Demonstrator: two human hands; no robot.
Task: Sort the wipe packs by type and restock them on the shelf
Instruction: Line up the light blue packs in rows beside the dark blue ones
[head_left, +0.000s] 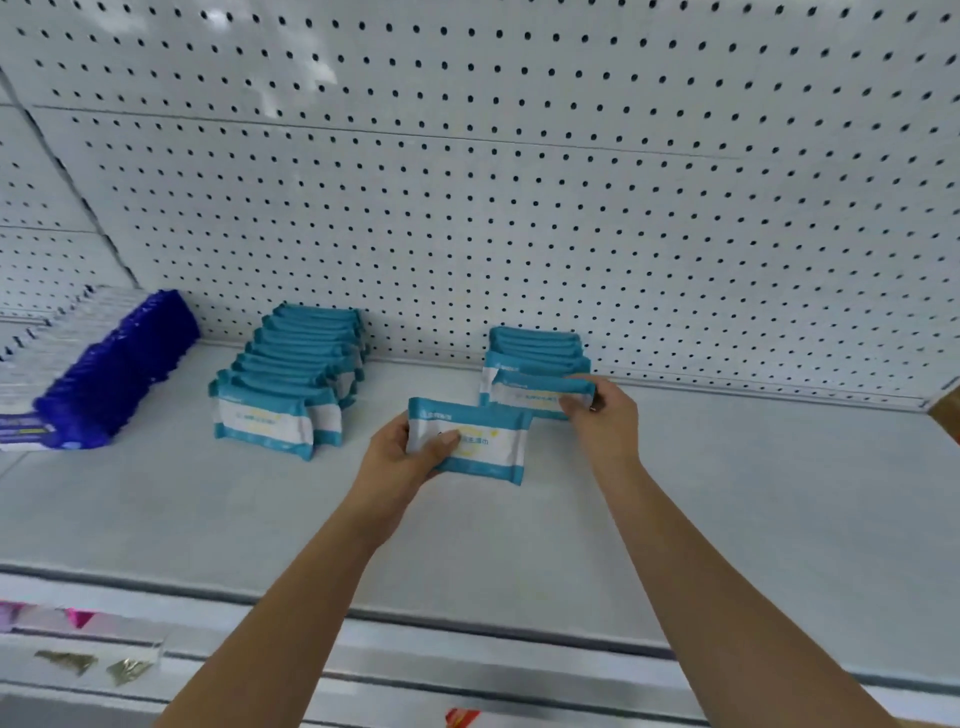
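Observation:
My left hand (410, 452) grips a teal-and-white wipe pack (478, 441) above the middle of the white shelf (727, 493), thumb across its front. My right hand (602, 410) pinches the right end of another teal wipe pack (535, 392), the front one of a short row of teal packs (535, 348) standing against the pegboard. A longer row of the same teal packs (291, 374) stands to the left. At the far left runs a row of dark blue wipe packs (119, 374).
White pegboard (519, 182) backs the shelf. White packs (31, 358) lie beyond the blue row at the left edge. The shelf's front rail (467, 623) runs below my arms, with small coloured items on the level underneath. A brown edge shows at the far right.

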